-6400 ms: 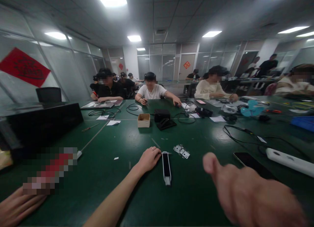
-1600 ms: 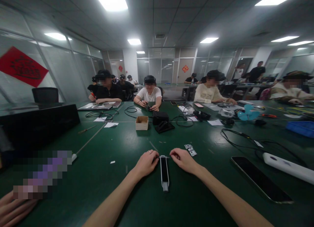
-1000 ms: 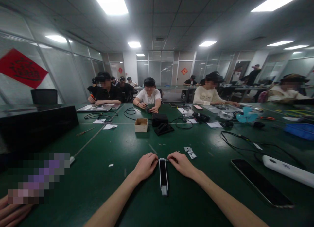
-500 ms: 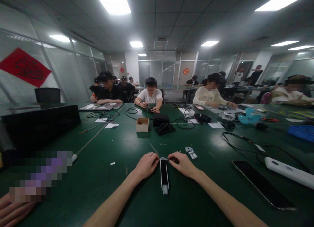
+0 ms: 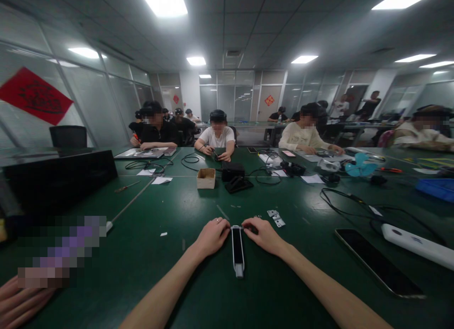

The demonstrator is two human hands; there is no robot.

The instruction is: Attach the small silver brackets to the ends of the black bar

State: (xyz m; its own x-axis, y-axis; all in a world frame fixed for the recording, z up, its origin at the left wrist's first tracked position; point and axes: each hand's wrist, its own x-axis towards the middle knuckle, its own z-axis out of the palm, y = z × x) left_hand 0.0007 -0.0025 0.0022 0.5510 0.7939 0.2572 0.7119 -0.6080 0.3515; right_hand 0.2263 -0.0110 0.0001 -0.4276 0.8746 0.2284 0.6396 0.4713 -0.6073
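Between my two hands a slim device [image 5: 238, 248] with a pale frame and a long black face lies on the green table, a light grey block at its near end. My left hand [image 5: 213, 235] rests at the left of its far end, with fingers curled and pressed together. On the other side my right hand [image 5: 264, 234] has its fingers bent inward, and a dark patch shows beneath them. Whatever the fingertips pinch is too small or hidden to name. Just beyond my right hand lie metal hinge-like plates [image 5: 276, 218].
A phone [image 5: 378, 262] and a long white device [image 5: 416, 246] lie at right near black cables. Ahead are an open small box [image 5: 206, 179] and a black box [image 5: 232, 171]. Another person's hand [image 5: 26, 296] is at lower left, beside a blurred purple thing. Several people sit opposite.
The camera view has shifted very slightly. Both hands and the slim device keep the same arrangement on the table.
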